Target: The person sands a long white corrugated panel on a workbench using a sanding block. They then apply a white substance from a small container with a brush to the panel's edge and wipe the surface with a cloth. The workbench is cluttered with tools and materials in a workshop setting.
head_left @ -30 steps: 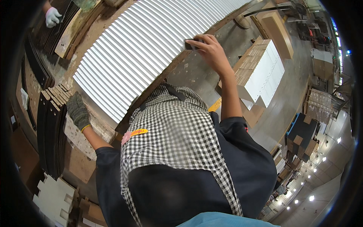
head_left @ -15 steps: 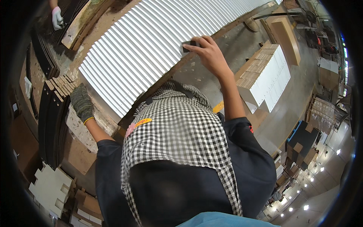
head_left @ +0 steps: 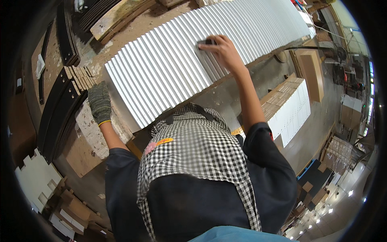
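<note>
A row of many white ridged strips (head_left: 161,76) lies side by side on the bench ahead of me. On top of them, my right hand (head_left: 226,53), bare, is closed on a small dark block (head_left: 207,42). The block's underside is hidden, and it seems to rest on the ridges. My left hand (head_left: 99,103), in a grey knitted glove with a yellow cuff, lies flat with its fingers stretched out. Its fingertips are next to the raw tan ends of a stack of curved black boards (head_left: 54,115), left of the strips; whether they touch cannot be told.
A paint-spattered wooden block (head_left: 90,131) sits below my left hand. More curved dark boards (head_left: 66,36) lie at the far left, where another person's gloved hand (head_left: 78,5) shows. Right of the bench, a stack of white-faced panels (head_left: 288,109) stands on the floor.
My right hand has slid the dark block from the strips' near edge farther in across them. My left hand stays by the black boards. The whole view has shifted slightly.
</note>
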Demonstrator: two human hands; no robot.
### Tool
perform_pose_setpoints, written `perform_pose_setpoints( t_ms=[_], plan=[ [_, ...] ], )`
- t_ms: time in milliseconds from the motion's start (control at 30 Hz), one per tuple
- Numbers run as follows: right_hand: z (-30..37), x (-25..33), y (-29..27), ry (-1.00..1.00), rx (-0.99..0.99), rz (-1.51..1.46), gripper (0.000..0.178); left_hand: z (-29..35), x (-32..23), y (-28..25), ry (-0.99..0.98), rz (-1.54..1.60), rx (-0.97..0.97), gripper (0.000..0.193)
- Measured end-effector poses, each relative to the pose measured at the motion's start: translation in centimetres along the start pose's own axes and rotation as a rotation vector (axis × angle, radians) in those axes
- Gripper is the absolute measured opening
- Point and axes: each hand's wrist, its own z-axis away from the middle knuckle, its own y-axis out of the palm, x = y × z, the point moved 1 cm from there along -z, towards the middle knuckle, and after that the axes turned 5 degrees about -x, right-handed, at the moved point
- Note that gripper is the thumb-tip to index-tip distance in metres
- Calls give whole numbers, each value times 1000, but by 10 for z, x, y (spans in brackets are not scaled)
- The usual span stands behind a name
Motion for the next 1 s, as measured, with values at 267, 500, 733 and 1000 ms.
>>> perform_pose_setpoints(
  t_ms=[267,500,733,1000],
  plan=[
    [-184,-76,95,-24,155,90,42,-13,-9,-8,83,0,-68,30],
    [-173,-50,71,-142,-38,182,42,3,-7,-15,-53,121,-78,33],
    [-188,-57,79,-69,-17,250,44,1,-1,2,17,24,-79,35],
    [-181,-57,83,9,12,209,45,4,-7,0,-36,6,-15,37]
  ],
)
